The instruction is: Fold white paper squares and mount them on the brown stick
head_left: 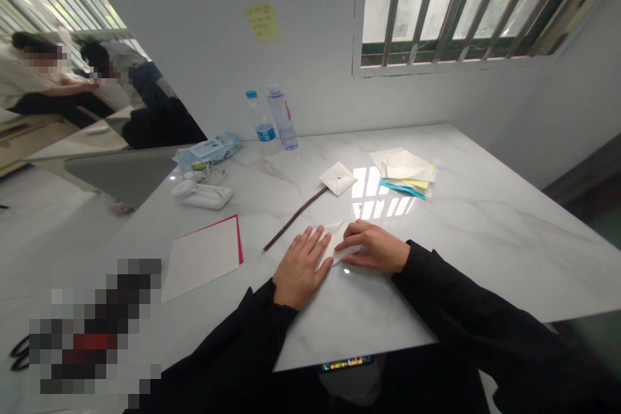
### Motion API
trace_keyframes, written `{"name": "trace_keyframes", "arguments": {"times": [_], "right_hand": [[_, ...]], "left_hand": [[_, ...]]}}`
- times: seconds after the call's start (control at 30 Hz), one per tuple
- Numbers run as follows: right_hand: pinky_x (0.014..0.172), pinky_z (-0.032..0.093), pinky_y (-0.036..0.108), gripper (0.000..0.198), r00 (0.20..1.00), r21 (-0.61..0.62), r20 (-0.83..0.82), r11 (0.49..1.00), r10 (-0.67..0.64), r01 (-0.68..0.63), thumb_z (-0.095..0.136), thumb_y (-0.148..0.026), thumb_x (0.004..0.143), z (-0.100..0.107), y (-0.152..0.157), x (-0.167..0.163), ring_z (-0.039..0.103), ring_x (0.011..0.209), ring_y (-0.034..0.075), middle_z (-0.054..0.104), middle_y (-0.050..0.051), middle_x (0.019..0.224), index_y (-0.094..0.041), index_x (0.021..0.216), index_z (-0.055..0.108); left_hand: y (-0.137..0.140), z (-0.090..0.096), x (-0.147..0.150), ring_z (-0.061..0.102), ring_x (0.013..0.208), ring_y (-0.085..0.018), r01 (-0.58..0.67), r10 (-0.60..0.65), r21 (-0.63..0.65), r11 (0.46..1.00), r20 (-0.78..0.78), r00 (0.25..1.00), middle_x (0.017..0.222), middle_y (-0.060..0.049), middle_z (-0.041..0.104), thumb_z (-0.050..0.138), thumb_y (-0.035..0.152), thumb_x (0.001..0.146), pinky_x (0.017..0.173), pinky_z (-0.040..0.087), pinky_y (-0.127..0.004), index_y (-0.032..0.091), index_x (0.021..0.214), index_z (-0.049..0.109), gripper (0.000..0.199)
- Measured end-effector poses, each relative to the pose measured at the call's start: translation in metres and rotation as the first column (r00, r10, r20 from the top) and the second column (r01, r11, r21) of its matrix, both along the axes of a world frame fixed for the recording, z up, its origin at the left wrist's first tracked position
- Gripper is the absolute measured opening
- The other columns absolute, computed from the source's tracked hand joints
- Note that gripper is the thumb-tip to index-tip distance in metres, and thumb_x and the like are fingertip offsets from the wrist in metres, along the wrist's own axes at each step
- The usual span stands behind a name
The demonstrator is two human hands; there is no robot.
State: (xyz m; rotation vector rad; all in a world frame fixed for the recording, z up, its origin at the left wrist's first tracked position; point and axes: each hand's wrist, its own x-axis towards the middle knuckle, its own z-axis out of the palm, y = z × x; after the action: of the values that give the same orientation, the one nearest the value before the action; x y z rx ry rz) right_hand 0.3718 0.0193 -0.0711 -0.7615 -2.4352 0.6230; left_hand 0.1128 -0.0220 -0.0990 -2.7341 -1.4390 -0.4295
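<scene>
A small piece of folded white paper (334,240) lies on the table between my two hands, partly covered by them. My left hand (305,265) rests flat on its left side, fingers spread. At its right side my right hand (371,246) has curled fingers closed on the paper's edge. Just beyond them lies a brown stick (295,217), its far end under a white folded paper square (338,178) with a small shiny dot in the middle.
Folded papers (405,165) in white, yellow and blue are stacked behind my right hand. White sheets (201,259) over a red one lie to the left. Two plastic bottles (281,119), a wipes pack (208,150) and a white device (201,194) stand farther back. Two people sit at far left.
</scene>
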Motion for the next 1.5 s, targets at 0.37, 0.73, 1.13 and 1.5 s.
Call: {"name": "trace_keyframes", "arguments": {"times": [0.37,0.73,1.13,1.5], "right_hand": [[0.127,0.037,0.060,0.053,0.960,0.146,0.203,0.976,-0.192,0.164,0.057,-0.042,0.110,-0.015,-0.004,-0.030,0.047,0.154,0.033,0.055,0.015,0.162,-0.022,0.158,0.051],[0.124,0.038,0.066,0.062,0.919,0.196,0.249,0.945,-0.306,0.261,0.055,-0.055,0.108,-0.012,-0.006,-0.016,0.043,0.154,0.044,0.055,0.016,0.162,-0.016,0.157,0.055],[0.129,0.033,0.067,0.065,0.901,0.187,0.328,0.954,-0.285,0.233,0.044,-0.060,0.111,-0.009,-0.007,-0.021,0.033,0.162,0.036,0.049,0.011,0.168,-0.019,0.161,0.049],[0.128,0.036,0.065,0.075,0.862,0.189,0.320,0.918,-0.392,0.347,0.052,-0.061,0.108,-0.006,-0.008,-0.005,0.029,0.163,0.043,0.044,0.018,0.170,-0.010,0.162,0.048]], "left_hand": [[0.003,-0.003,-0.001,0.044,0.157,-0.033,0.006,-0.006,0.009,1.000,0.016,1.000,0.167,-0.011,0.051,0.040,0.044,0.113,0.125,0.042,-0.057,0.021,0.162,0.049,0.055],[0.002,0.003,0.001,0.044,0.156,-0.035,0.003,-0.003,-0.032,0.999,0.004,1.000,0.169,-0.011,0.049,0.040,0.043,0.113,0.125,0.041,-0.058,0.019,0.159,0.051,0.053],[0.003,0.005,0.001,0.041,0.158,-0.033,-0.003,0.003,-0.070,0.998,0.001,1.000,0.169,-0.011,0.048,0.040,0.043,0.113,0.127,0.038,-0.057,0.019,0.160,0.050,0.054],[0.002,0.006,-0.001,0.042,0.158,-0.032,-0.014,0.014,-0.055,0.998,0.011,1.000,0.168,-0.010,0.049,0.042,0.043,0.112,0.128,0.039,-0.054,0.018,0.164,0.045,0.058]]}}
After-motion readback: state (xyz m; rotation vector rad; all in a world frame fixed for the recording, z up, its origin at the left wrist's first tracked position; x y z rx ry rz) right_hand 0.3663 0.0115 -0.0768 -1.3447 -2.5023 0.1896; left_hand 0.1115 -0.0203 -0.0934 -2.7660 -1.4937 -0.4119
